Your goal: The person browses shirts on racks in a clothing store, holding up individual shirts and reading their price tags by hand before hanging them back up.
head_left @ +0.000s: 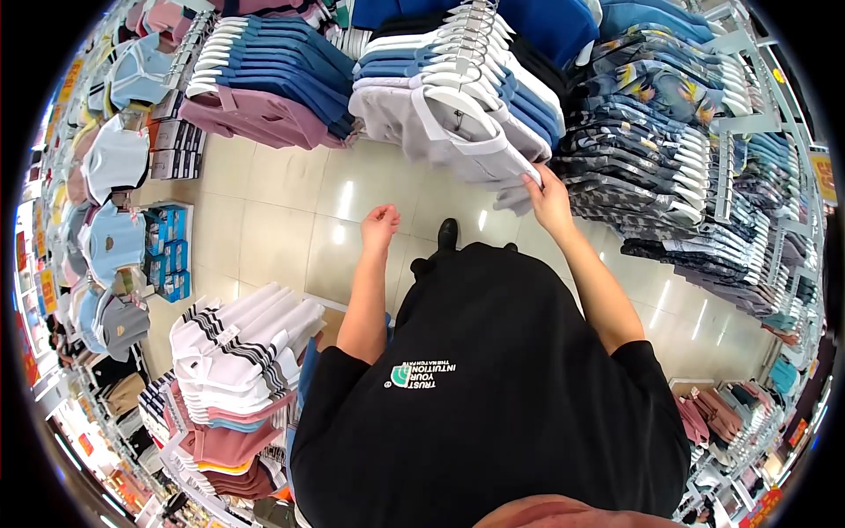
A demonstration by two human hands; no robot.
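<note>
At the front rack, my right hand pinches the edge of a light grey collared shirt, near its sleeve. That shirt hangs at the near end of the rack on a white hanger, its open collar facing me. My left hand hovers over the floor, apart from any garment, with its fingers curled in and nothing visible in them. Behind the grey shirt hang blue, white and black shirts on white hangers.
Mauve and blue shirts hang front left, dark patterned shirts on the right. White striped shirts hang close by my left side. Blue boxes stand farther left. Tiled floor lies between the racks.
</note>
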